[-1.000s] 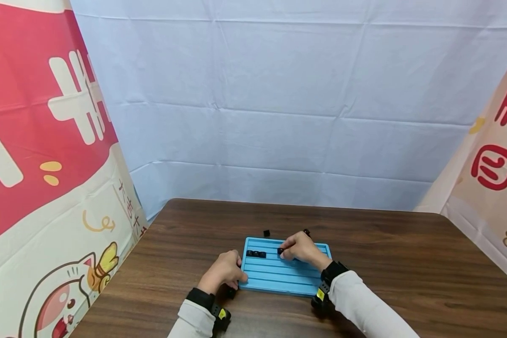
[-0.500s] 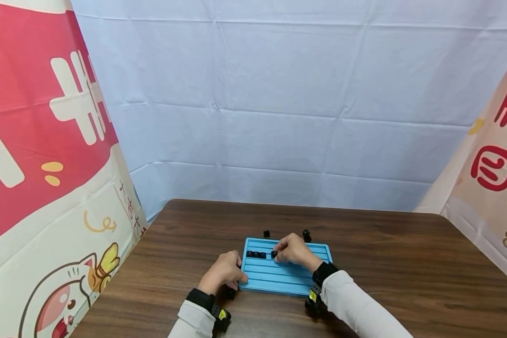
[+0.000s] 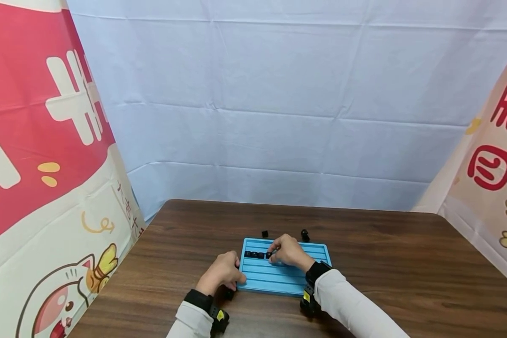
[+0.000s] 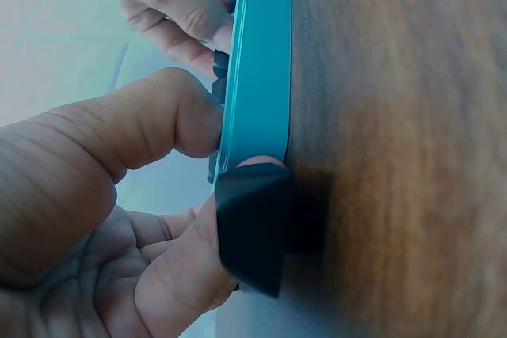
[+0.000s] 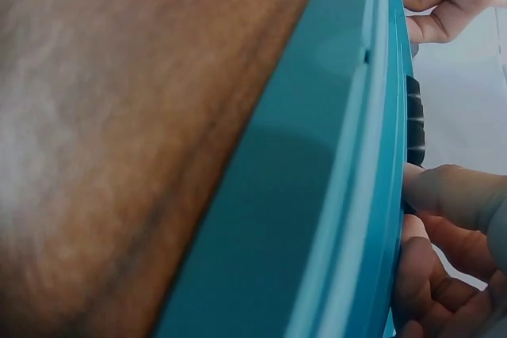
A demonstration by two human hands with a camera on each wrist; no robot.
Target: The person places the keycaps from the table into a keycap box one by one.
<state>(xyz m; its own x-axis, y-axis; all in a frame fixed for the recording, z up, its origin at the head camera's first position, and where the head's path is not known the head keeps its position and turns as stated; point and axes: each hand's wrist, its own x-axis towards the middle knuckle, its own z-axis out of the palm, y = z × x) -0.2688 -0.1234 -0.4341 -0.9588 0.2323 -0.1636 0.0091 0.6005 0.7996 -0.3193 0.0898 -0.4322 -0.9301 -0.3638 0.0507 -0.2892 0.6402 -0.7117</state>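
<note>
A light blue ridged tray [image 3: 274,278] lies on the table. My left hand [image 3: 224,271] grips its left edge, the thumb [image 4: 194,120] on the rim and fingers low against the side. Several black keycaps [image 3: 254,255] sit in a row in one of the tray's upper channels. My right hand [image 3: 290,252] pinches another black keycap [image 3: 268,255] between thumb and fingertips, right at the row's right end. In the right wrist view the fingers mostly hide this keycap, while the row [image 5: 415,120] shows beside them. A loose keycap [image 4: 255,227] is close by my left fingers.
Behind the tray on the brown wooden table [image 3: 384,263] lie a single black keycap [image 3: 265,234] and a taller black piece or small cluster [image 3: 305,235]. A pale blue cloth [image 3: 257,117] hangs behind the table, with printed cloths at both sides.
My right hand has moved left along the channel with the keycap, closing the gap to the row. My left hand stays on the tray's edge.
</note>
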